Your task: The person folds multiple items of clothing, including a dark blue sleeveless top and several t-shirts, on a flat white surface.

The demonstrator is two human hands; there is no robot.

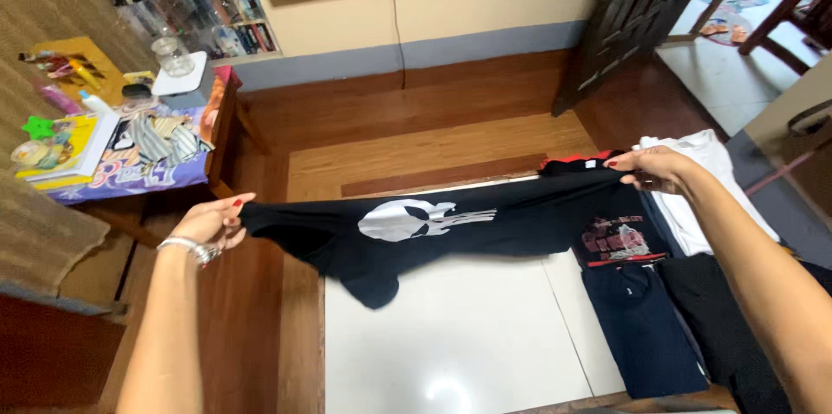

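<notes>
Black shirt stretched between two hands above a white surface

The left hand, at the left of the frame, pinched one end of the shirt with fingers closed on the cloth; the right hand, at upper right, gripped the other end the same way. Pulled taut between them, the shirt hung mid-frame with its white print facing up, probably to smooth it flat, one sleeve drooping toward the surface. A row of dark folded clothes lay at the right edge, a white one behind; a cluttered side table stood at upper left
</notes>
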